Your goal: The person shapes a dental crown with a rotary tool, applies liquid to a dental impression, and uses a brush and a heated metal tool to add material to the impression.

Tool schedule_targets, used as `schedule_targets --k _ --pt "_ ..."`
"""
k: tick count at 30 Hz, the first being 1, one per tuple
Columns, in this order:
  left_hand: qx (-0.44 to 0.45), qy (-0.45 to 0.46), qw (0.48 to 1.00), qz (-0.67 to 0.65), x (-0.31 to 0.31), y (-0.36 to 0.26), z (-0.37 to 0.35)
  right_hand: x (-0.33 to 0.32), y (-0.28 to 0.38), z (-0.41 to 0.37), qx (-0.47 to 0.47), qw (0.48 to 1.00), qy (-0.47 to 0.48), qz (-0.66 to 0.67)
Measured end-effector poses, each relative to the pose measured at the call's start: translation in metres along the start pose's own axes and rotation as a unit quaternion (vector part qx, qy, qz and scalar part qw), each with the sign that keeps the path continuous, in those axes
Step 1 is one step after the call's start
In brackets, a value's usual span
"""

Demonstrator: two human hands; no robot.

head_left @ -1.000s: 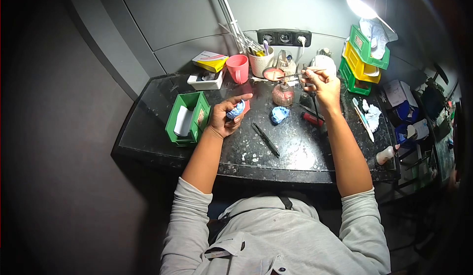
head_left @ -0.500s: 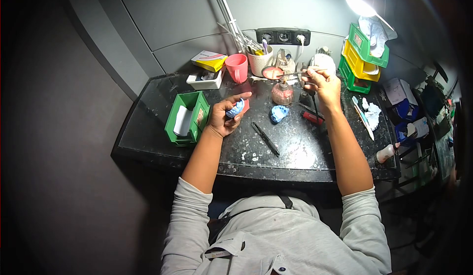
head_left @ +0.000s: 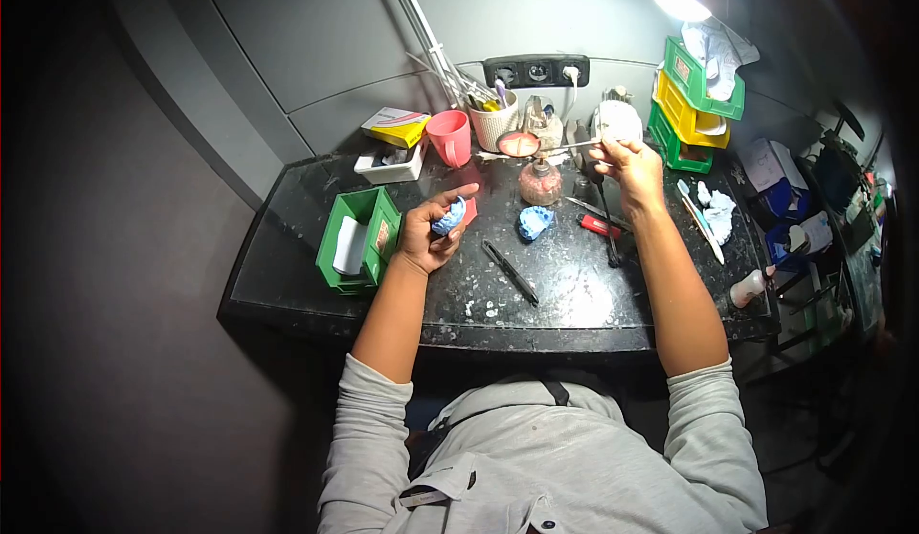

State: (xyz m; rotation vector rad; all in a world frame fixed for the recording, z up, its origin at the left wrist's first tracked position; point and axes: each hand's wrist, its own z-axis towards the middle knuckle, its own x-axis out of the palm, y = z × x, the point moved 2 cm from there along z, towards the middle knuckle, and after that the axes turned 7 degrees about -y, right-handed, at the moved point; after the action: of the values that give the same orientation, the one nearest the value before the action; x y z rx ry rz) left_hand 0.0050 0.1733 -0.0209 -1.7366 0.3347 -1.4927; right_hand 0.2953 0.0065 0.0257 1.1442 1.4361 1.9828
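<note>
My left hand [head_left: 427, 234] is closed round a light-blue dental model [head_left: 450, 216], its index finger stretched out past it. A pink sheet [head_left: 469, 211] shows just behind those fingers. My right hand [head_left: 629, 166] pinches a thin metal spatula [head_left: 577, 144] that points left. Its far end is close over the top of a glass spirit burner [head_left: 541, 186] with pink contents, beside a round dish of pink wax [head_left: 520, 144]. A second blue dental model [head_left: 536, 222] lies on the black bench between my hands.
A black pen-like tool [head_left: 510, 272] and a red-handled tool [head_left: 599, 226] lie on the bench. Left are a green bin [head_left: 386, 233] and a pink mug [head_left: 450, 138]. Stacked bins [head_left: 691, 118], a toothbrush [head_left: 702, 220] and a small bottle [head_left: 747, 289] stand or lie right.
The view has shifted slightly. My right hand has moved a little, and the spatula's end now shows over the burner rather than overlapping the wax dish. My left hand keeps its hold.
</note>
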Motion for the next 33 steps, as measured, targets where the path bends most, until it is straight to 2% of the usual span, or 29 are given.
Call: schedule_targets --k 15,18,22,33 --pt "0.004 -0.027 1.000 0.009 0.001 0.000 0.000 0.005 0.007 -0.012 -0.008 0.999 0.007 -0.032" --pt "0.005 -0.022 1.000 0.008 0.001 0.000 0.000 0.022 0.016 -0.036 -0.020 0.996 0.085 0.023" --pt "-0.001 -0.031 0.999 0.028 0.004 0.001 -0.001 0.054 0.023 -0.076 -0.041 0.985 0.164 0.028" --pt "-0.028 -0.069 0.997 -0.001 0.010 0.001 -0.001 0.083 0.002 -0.097 -0.088 0.975 0.201 0.038"
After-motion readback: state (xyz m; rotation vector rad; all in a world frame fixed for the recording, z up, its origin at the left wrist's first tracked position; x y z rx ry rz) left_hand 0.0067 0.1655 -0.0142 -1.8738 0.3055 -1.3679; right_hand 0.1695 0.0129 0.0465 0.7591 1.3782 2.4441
